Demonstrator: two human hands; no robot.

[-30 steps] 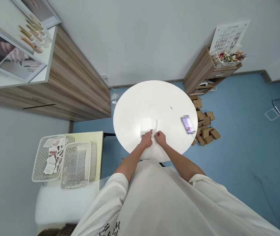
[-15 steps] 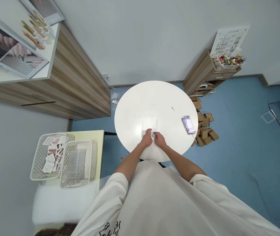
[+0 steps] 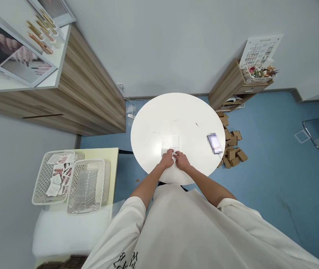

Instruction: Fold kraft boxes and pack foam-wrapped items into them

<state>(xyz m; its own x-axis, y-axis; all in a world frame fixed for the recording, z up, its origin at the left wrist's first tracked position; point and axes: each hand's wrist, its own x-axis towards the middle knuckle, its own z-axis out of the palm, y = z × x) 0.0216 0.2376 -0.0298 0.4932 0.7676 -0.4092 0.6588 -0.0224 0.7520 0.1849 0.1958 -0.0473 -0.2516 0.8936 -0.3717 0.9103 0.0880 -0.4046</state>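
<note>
On a round white table [image 3: 176,108] lies a clear, thin plastic piece [image 3: 175,142], hard to tell from the white top. My left hand [image 3: 167,158] rests at its near edge, fingers bent and closed on it. Just to the right, my right hand [image 3: 182,160] has its fingers curled and pressed at the same near edge. The two sets of fingertips almost meet. What exactly lies between the fingers is too small to make out. A phone [image 3: 214,143] with a cable lies near the table's right edge.
Two white baskets [image 3: 86,186] with clear plastic pieces and printed cards stand on a yellowish table [image 3: 114,160] at left. Brown cardboard boxes [image 3: 233,140] lie on the floor beyond the round table's right edge. A wooden cabinet [image 3: 92,78] stands at upper left.
My fingertips have shifted slightly at the near edge of the plastic piece, the right hand's fingers drawing a little closer to the left. The camera view has moved slightly.
</note>
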